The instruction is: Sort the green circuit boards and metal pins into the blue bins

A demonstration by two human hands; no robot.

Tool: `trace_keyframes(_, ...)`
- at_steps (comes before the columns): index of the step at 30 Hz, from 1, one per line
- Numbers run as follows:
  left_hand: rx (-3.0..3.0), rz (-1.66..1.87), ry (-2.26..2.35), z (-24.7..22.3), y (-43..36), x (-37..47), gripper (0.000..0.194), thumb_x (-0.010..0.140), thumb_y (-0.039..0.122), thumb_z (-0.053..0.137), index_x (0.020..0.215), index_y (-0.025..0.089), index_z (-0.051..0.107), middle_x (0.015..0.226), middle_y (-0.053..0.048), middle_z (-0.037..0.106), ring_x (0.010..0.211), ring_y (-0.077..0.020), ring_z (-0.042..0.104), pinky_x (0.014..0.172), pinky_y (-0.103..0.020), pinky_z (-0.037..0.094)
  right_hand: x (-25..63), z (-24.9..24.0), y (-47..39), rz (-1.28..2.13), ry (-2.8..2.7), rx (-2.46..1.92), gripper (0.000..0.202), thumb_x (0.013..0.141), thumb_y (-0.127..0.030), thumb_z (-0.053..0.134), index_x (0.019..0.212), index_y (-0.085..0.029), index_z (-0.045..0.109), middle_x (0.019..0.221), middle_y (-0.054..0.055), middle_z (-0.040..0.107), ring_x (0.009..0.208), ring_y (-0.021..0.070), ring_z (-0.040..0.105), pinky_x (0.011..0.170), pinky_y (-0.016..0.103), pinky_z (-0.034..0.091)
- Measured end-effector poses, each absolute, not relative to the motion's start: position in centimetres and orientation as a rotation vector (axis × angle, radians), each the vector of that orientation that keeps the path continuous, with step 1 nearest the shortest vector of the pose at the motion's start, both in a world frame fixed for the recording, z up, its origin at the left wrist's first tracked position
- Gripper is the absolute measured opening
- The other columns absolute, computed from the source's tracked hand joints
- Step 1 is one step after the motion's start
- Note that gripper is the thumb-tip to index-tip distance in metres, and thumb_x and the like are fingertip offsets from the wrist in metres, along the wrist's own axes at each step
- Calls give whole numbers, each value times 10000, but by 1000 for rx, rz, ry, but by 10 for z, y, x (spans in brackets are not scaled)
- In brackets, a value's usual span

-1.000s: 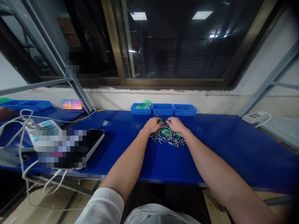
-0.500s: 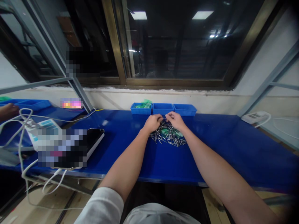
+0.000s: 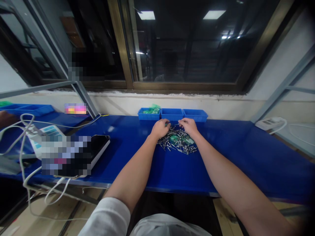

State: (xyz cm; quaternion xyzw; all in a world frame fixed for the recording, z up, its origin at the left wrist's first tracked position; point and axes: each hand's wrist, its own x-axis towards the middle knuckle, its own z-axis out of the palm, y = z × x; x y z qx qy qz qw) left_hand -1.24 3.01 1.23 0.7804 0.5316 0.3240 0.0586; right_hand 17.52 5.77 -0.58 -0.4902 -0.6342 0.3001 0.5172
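Observation:
A heap of slim silvery metal pins that look like blind rivets [image 3: 180, 147] lies on the blue tabletop, with small green pieces [image 3: 174, 138] among them. At the heap's far left edge, my left hand [image 3: 159, 128] is closed with fingers curled; a small bit shows at its fingertips, too small to name. My right hand [image 3: 189, 126] pinches what seems to be one rivet [image 3: 176, 124] over the far edge of the heap, its thin shank pointing toward my left hand. The hands are a short gap apart.
Behind the heap stand three joined blue bins [image 3: 172, 113]; the left one holds green packets [image 3: 154, 109]. To the left lie a black-topped device [image 3: 99, 144] and white cables [image 3: 22, 141]. Another person's hand [image 3: 7, 118] is at far left. A white power strip [image 3: 269, 123] sits at right.
My right hand has moved slightly right, away from my left hand, widening the gap between them. A thin shank now shows at its fingertips. My left hand has barely moved.

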Motion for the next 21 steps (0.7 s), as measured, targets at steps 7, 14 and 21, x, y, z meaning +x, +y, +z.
trace_keyframes(7,2317,1000,1680,8,34,-16,219,838,289,484,958,177,630,1008,-84,657,952,-207,599,854,-306,449,187,-3,66,723,-1349,-1120,476,659,-384,639,1076,-153,620,1031,122,668,809,199,619,612,284,479)
trace_keyframes(14,2275,922,1768,9,34,-17,239,835,274,480,1001,186,627,1039,-93,651,980,-217,600,872,-311,449,192,-9,70,688,-1444,-1211,741,663,-326,652,1344,-164,410,1158,140,616,835,186,619,739,332,504)
trace_keyframes(21,2269,841,1881,9,35,-21,288,822,225,454,1046,195,633,1095,-99,641,1026,-233,590,895,-318,439,186,-9,60,421,-1853,-1390,246,709,-295,598,894,-175,706,803,58,691,747,179,616,767,314,473)
